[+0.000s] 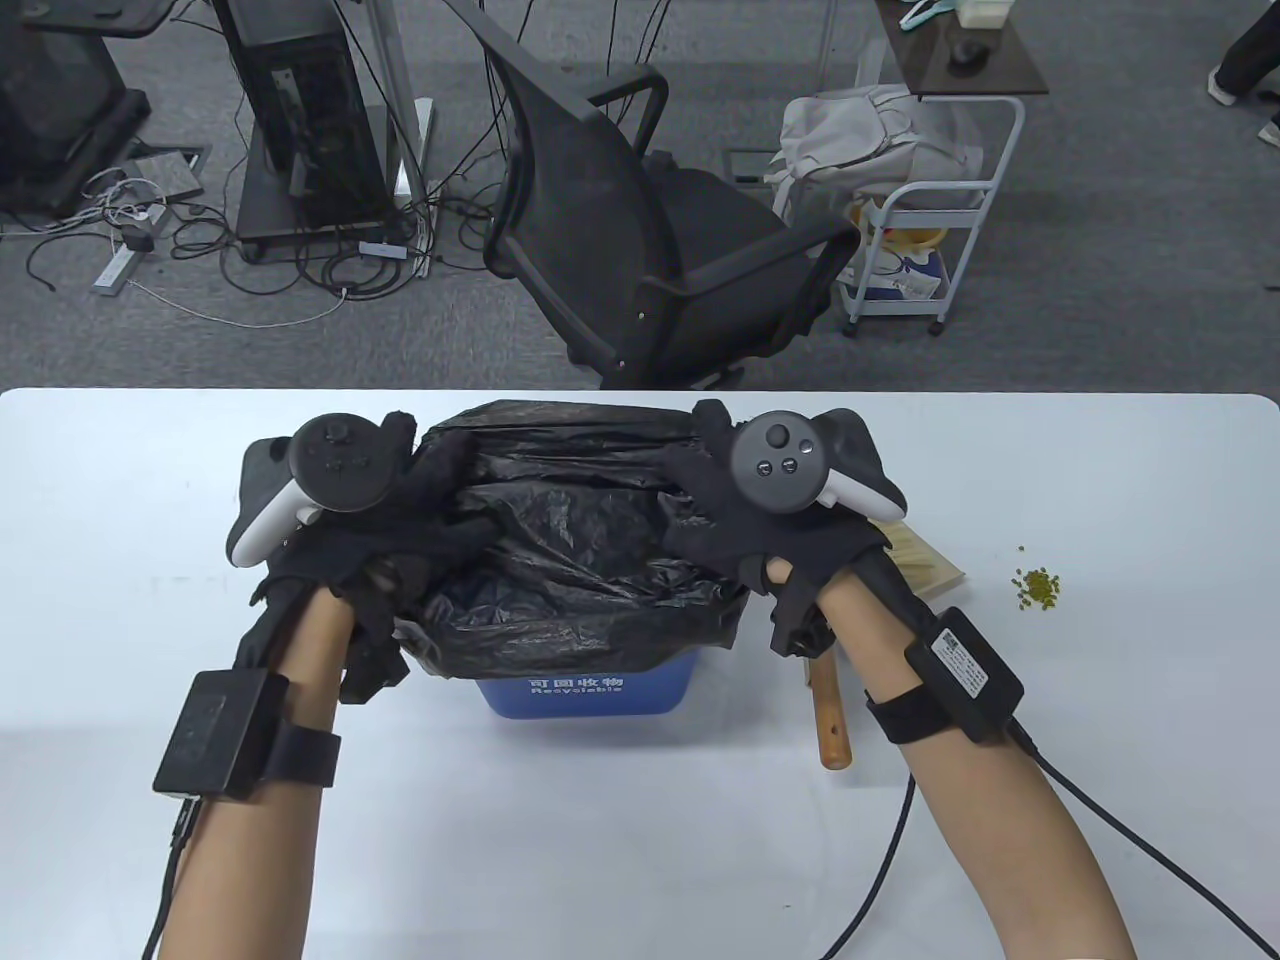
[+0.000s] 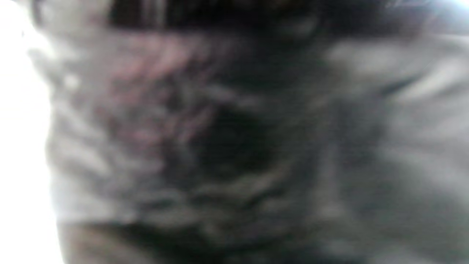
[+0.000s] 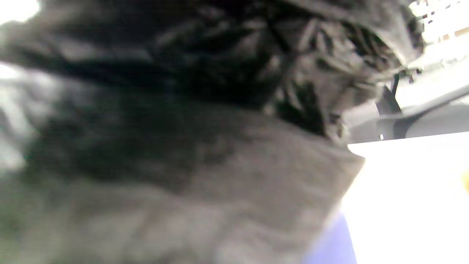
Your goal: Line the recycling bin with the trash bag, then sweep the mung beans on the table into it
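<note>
A blue recycling bin [image 1: 585, 690] stands mid-table with a crumpled black trash bag [image 1: 580, 540] draped over its mouth. My left hand [image 1: 430, 500] is at the bin's left rim, its fingers curled into the bag's edge. At the right rim my right hand [image 1: 700, 490] grips the bag the same way. A small pile of green mung beans [image 1: 1038, 588] lies on the table to the right. The left wrist view shows only blurred black bag [image 2: 234, 146]. In the right wrist view the bag [image 3: 256, 55] fills the frame, with a sliver of the blue bin [image 3: 329, 245].
A brush with a wooden handle [image 1: 830, 720] lies on the white table [image 1: 1100, 750] under my right wrist, its bristles beside the bin. Behind the table's far edge stand a black office chair [image 1: 640, 230] and a white cart [image 1: 920, 250]. Cables run from both wrists.
</note>
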`<state>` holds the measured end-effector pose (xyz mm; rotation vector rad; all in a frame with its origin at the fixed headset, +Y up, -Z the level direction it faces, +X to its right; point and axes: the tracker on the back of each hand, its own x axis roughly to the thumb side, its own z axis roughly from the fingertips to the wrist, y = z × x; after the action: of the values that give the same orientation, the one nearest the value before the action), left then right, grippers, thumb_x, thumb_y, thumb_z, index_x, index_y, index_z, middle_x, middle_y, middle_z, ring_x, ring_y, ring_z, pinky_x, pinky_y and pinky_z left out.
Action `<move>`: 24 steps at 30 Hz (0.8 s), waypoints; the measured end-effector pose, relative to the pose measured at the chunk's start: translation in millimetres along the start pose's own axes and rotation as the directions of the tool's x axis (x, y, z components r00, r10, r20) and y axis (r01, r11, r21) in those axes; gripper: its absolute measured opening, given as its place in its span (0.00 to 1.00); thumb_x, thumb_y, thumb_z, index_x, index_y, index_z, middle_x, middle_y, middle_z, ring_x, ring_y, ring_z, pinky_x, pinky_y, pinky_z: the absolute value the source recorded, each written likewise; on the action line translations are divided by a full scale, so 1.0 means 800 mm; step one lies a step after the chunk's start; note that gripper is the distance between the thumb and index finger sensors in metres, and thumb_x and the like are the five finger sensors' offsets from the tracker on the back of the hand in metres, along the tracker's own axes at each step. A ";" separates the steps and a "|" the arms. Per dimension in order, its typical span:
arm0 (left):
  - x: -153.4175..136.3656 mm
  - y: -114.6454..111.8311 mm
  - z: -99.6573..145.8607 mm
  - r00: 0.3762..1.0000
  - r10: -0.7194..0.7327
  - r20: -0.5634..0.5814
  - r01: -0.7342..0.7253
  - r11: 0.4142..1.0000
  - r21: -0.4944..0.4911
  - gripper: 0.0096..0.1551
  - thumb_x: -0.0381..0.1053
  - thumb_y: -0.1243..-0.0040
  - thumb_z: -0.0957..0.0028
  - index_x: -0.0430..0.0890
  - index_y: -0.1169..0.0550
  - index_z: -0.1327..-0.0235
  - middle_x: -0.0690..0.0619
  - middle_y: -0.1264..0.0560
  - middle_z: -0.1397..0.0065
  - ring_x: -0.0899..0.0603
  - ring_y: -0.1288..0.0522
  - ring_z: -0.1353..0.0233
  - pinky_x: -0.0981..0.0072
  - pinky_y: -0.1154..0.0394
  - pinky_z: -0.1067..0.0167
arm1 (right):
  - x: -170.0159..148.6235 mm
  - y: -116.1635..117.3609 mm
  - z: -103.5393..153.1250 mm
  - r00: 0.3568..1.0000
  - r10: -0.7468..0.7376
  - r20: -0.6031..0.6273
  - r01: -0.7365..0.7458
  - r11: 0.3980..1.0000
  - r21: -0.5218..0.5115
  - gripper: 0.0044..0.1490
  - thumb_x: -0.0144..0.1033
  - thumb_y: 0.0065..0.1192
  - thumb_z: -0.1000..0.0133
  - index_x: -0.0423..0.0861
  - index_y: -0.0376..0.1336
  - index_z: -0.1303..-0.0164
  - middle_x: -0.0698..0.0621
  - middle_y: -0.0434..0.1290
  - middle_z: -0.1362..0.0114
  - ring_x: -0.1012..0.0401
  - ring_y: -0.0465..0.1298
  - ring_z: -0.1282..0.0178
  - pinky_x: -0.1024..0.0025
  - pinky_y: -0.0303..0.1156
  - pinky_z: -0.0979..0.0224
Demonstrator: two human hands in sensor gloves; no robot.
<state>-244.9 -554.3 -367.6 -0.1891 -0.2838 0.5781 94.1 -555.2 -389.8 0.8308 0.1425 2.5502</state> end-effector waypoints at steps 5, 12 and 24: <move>0.026 0.001 0.039 0.991 -0.020 0.133 0.014 0.999 0.044 0.55 0.66 0.34 0.49 0.46 0.39 0.11 0.30 0.62 0.11 0.13 0.67 0.20 0.14 0.55 0.29 | 0.023 -0.009 0.037 0.988 -0.047 0.144 0.056 0.996 -0.063 0.51 0.55 0.61 0.42 0.37 0.57 0.14 0.23 0.41 0.13 0.18 0.44 0.22 0.20 0.47 0.30; 0.041 -0.052 0.062 0.975 -0.142 0.169 0.166 0.976 -0.138 0.65 0.71 0.32 0.55 0.44 0.45 0.09 0.32 0.64 0.10 0.11 0.72 0.23 0.13 0.58 0.29 | 0.040 0.025 0.064 0.974 0.108 0.200 -0.130 0.986 0.102 0.56 0.62 0.62 0.46 0.40 0.56 0.12 0.24 0.39 0.12 0.17 0.39 0.22 0.19 0.43 0.29; 0.045 -0.074 0.063 0.935 -0.339 0.109 0.338 0.941 0.029 0.49 0.61 0.33 0.49 0.47 0.35 0.15 0.33 0.54 0.10 0.12 0.63 0.20 0.16 0.51 0.28 | 0.042 0.051 0.068 0.941 0.295 0.168 -0.293 0.955 -0.033 0.43 0.52 0.63 0.44 0.43 0.65 0.20 0.26 0.45 0.13 0.19 0.44 0.22 0.21 0.46 0.29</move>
<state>-201.9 -578.1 -297.0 -0.0948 -0.4131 0.2472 85.7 -579.1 -318.5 1.1396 -0.0509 2.7327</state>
